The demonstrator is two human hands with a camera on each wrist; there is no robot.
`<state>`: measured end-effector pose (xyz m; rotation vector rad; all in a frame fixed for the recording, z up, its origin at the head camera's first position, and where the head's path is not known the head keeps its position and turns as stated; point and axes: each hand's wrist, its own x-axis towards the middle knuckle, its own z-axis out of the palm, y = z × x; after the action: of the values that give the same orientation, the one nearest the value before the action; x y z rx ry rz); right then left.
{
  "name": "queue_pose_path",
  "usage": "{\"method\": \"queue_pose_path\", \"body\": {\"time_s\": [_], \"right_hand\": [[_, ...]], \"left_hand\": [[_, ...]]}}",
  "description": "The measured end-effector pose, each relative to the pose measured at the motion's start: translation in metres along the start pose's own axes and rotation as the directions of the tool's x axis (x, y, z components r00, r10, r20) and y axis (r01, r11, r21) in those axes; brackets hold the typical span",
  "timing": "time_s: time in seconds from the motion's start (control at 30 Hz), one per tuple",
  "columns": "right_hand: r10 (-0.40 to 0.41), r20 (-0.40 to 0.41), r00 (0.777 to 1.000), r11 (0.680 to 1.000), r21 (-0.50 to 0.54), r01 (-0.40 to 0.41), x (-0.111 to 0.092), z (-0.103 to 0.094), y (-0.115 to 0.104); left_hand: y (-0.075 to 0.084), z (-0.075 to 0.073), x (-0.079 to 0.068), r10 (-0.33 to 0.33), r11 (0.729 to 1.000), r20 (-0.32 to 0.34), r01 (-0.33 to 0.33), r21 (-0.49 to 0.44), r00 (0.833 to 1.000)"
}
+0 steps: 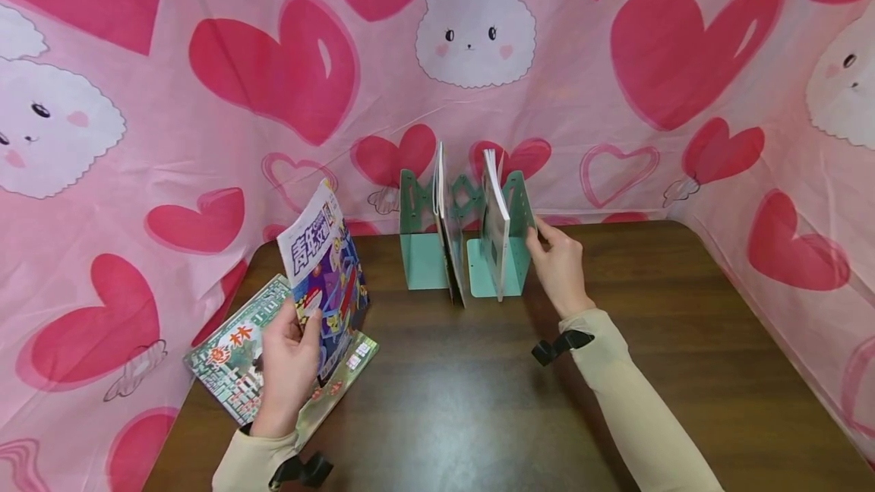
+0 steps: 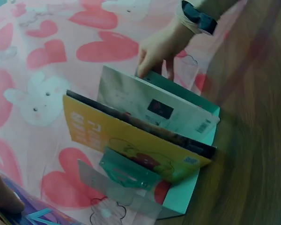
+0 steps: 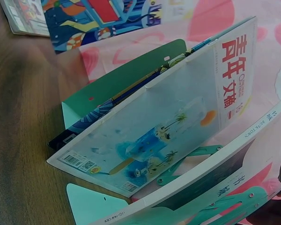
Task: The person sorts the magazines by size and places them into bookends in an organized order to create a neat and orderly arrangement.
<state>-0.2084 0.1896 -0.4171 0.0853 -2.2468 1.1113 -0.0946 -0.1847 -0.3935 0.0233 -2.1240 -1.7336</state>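
My left hand point(image 1: 283, 363) grips a purple-covered magazine point(image 1: 335, 287) by its near edge, with the thumb over the cover. It stands tilted above a pile of magazines point(image 1: 232, 351) on the left of the table. At the back middle is a green expandable bookend point(image 1: 425, 264). Two groups of magazines stand apart in it, one with a yellow cover point(image 2: 126, 140) and a pale one point(image 2: 145, 105) near the right end plate. My right hand point(image 1: 560, 264) pinches the edge of that end plate; its fingertips are partly hidden.
The brown wooden table point(image 1: 444, 416) runs up to a pink curtain point(image 1: 383, 112) with hearts and rabbits at the back and sides. In the right wrist view a white magazine with an ice-lolly cover point(image 3: 154, 122) leans inside the bookend.
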Motion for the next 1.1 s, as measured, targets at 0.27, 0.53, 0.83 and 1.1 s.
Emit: {"method": "queue_pose_path", "body": {"time_s": [0.27,0.53,0.83,1.1], "right_hand": [[0.0,-0.002,1.0,1.0,0.002,0.0,0.0,0.001,0.0],[-0.006,-0.006,1.0,1.0,0.012,0.006,0.0,0.001,0.0],[-0.004,-0.01,1.0,1.0,0.003,0.004,0.0,0.0,-0.001],[0.002,0.004,1.0,1.0,0.015,-0.002,0.0,0.0,-0.001]], "left_hand": [[-0.002,0.002,-0.003,0.095,0.988,0.005,-0.095,0.123,0.995],[-0.003,0.004,-0.003,0.089,0.994,-0.019,-0.088,0.072,0.996],[0.006,0.013,-0.015,0.026,1.0,-0.012,-0.026,-0.011,1.0],[0.013,0.028,-0.031,0.083,0.993,-0.025,-0.085,-0.085,0.996]]}}
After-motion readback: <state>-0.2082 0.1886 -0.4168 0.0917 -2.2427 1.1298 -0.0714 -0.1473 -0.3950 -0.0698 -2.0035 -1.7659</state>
